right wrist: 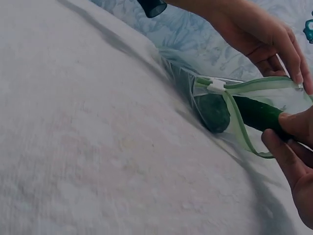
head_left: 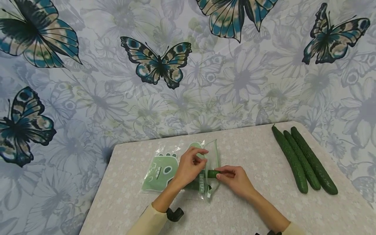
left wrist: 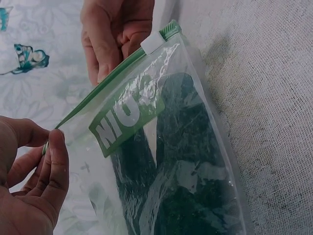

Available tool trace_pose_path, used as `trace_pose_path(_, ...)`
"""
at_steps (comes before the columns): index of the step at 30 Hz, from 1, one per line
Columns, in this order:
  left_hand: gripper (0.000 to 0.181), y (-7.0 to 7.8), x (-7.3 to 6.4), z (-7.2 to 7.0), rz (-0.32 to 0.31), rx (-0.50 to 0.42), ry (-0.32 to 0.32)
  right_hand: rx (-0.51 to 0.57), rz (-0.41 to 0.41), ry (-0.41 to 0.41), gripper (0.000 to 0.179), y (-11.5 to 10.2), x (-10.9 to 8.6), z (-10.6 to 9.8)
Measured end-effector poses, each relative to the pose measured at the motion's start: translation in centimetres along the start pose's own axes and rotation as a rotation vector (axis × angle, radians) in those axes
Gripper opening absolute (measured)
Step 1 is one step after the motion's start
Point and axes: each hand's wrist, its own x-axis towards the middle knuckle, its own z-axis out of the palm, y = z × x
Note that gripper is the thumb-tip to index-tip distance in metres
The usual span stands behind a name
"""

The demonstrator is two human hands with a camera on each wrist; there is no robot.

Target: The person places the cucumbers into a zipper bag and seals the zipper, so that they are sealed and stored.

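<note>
A clear zip bag (head_left: 160, 173) with a green cartoon face lies on the table, its mouth open to the right. My left hand (head_left: 189, 164) pinches the bag's green zip edge between thumb and fingers, clearest in the left wrist view. With thumb and fingertips, my right hand (head_left: 236, 179) grips the end of a cucumber (right wrist: 261, 113) whose other part is inside the bag. A second cucumber (right wrist: 213, 113) lies in the bag beside it, its rounded end near the white zip slider (right wrist: 216, 85). In the left wrist view, dark green shapes show through the plastic.
Three long cucumbers (head_left: 304, 160) lie side by side at the table's right. A pale patterned cloth covers the table (head_left: 249, 147). Behind its far edge hangs a floral backdrop (head_left: 235, 91) with butterflies.
</note>
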Motion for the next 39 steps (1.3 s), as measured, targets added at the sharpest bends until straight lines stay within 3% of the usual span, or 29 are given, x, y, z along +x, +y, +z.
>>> trace_pose_path(6, 0.025, 0.1, 0.0, 0.1, 0.0, 0.01, -0.001, 0.183, 0.041, 0.062, 0.031, 0.3, 0.4, 1.2)
trace_pose_path(10, 0.026, 0.2, 0.0, 0.1, 0.003, 0.013, 0.005, 0.209, 0.044, 0.076, 0.034, 0.5, 0.7, 2.2)
trace_pose_path(14, 0.027, 0.1, -0.1, 0.1, 0.005, 0.015, 0.016, 0.09, 0.02, 0.002, 0.034, 0.8, 0.9, 2.8)
trace_pose_path(19, 0.026, 0.0, -0.2, 0.0, 0.0, 0.022, 0.013, -0.244, -0.118, -0.115, 0.027, 0.3, 0.5, 2.6)
trace_pose_path(22, 0.026, -0.1, -0.1, -0.1, 0.0, 0.023, 0.013, -0.366, -0.188, -0.136, 0.028, -0.2, 0.4, 2.3)
trace_pose_path(29, 0.026, -0.2, -0.2, 0.0, -0.001, 0.008, 0.002, -0.341, -0.21, -0.104, 0.028, -0.6, -0.2, 0.7)
trace_pose_path(33, 0.025, -0.2, -0.1, 0.0, 0.0, 0.011, 0.007, -0.322, -0.189, -0.046, 0.027, -0.7, -1.0, -1.3)
trace_pose_path(39, 0.026, -0.3, -0.2, 0.1, 0.002, -0.001, 0.007, -0.377, -0.145, 0.048, 0.028, -0.4, -3.5, -5.1)
